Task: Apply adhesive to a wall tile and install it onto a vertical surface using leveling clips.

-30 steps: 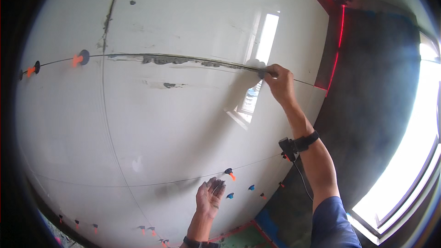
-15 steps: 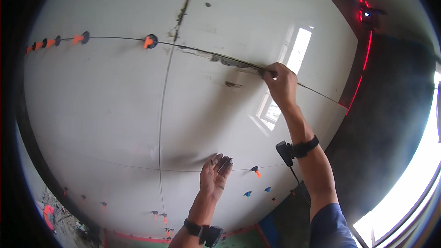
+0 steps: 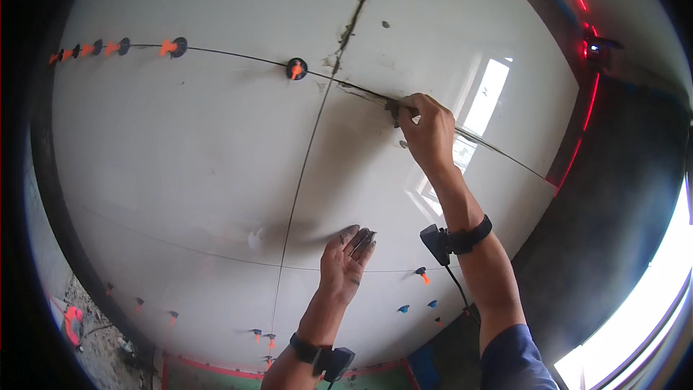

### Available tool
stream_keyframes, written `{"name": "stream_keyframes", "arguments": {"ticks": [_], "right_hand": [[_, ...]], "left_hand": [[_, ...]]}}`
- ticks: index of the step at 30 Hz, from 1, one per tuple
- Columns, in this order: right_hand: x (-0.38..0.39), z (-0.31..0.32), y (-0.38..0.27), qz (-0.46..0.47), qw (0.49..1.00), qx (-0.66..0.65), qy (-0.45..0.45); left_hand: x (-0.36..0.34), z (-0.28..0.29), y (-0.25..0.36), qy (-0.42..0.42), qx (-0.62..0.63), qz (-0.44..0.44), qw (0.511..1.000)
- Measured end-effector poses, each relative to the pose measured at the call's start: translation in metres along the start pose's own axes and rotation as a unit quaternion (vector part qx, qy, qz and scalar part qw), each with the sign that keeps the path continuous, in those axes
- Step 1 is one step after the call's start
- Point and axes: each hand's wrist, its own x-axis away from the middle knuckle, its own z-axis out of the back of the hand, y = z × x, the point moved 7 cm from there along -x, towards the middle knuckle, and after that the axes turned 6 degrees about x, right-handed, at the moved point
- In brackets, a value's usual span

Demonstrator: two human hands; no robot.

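White glossy wall tiles (image 3: 231,137) fill most of the view, parted by thin joints. At the horizontal joint, just right of where the joints cross, my right hand (image 3: 429,126) pinches a small dark flat piece (image 3: 393,111) against the tile. Its exact kind is partly hidden by the fingers. Dark smears (image 3: 354,90) of joint material lie beside the joint, left of that hand. Lower down, my left hand (image 3: 345,263) is held palm up in front of the tiles, fingers stretched out and smudged dark. Nothing I can make out lies in it.
Orange-and-black tile levelers (image 3: 296,69) sit along the horizontal joint to the left, with more near the bottom. A laser level (image 3: 596,48) throws red lines at the upper right. Dark wall (image 3: 606,144) and a bright window (image 3: 635,310) stand at the right.
My right hand has slid left along the joint toward the crossing with the dark piece. Less dark smear shows below the joint. The whole view has shifted; the left hand stays palm up.
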Motion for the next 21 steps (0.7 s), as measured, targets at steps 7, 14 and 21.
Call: {"name": "stream_keyframes", "arguments": {"ticks": [7, 14, 21], "right_hand": [[-0.014, -0.018, -0.055, 0.014, 1.0, 0.006, -0.002], [-0.019, -0.024, -0.065, 0.028, 0.999, 0.012, 0.011], [-0.021, -0.031, -0.072, 0.0, 0.999, 0.034, -0.006]], "left_hand": [[0.005, -0.033, 0.04, -0.04, 0.019, -0.041, 0.998], [0.005, -0.054, 0.063, -0.08, 0.019, -0.068, 0.994], [0.001, -0.053, 0.063, -0.087, 0.013, -0.058, 0.994]]}}
